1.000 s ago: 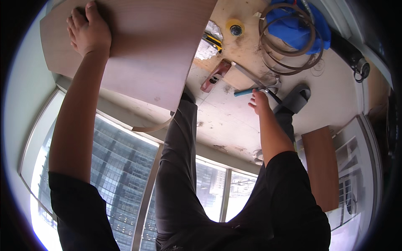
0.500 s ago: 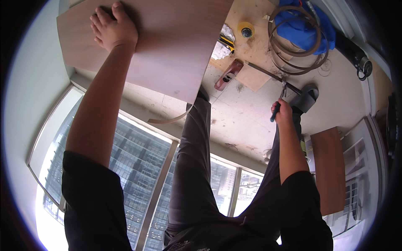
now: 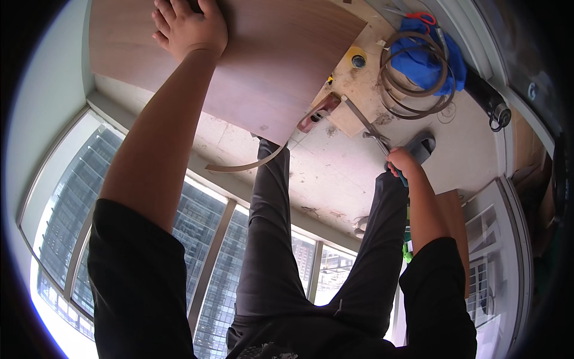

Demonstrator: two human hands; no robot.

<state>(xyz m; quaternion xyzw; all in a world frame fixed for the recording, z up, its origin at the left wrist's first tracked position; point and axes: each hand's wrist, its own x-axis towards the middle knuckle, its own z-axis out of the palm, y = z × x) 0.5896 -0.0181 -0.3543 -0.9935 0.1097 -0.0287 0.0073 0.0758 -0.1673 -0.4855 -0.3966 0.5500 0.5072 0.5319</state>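
My left hand [image 3: 194,30] lies flat with fingers spread on a brown wood-grain board [image 3: 269,60]. Low on the right, my right hand [image 3: 402,160] is closed around the dark green handles of a pliers-like tool [image 3: 378,139]; its metal end overlaps a long flat bar [image 3: 354,112], possibly a file, so where they touch is unclear. From the board's near corner a thin brown edging strip [image 3: 251,166] curls away, one end hanging loose at the left. A reddish hand plane [image 3: 317,113] rests on the floor beside the board, partly covered by the strip.
A coil of brown edging [image 3: 412,93] lies against blue cloth [image 3: 412,60], with red-handled scissors [image 3: 421,17] beyond. A yellow tape roll [image 3: 357,60] and a black bottle [image 3: 490,102] are nearby. Another brown board [image 3: 452,218] stands at right; windows [image 3: 203,218] run behind my legs.
The view has shifted, so the board reaches farther right and hides the yellow-handled knife. My right hand has drawn nearer my knee with the tool. The loose strip now crosses the plane.
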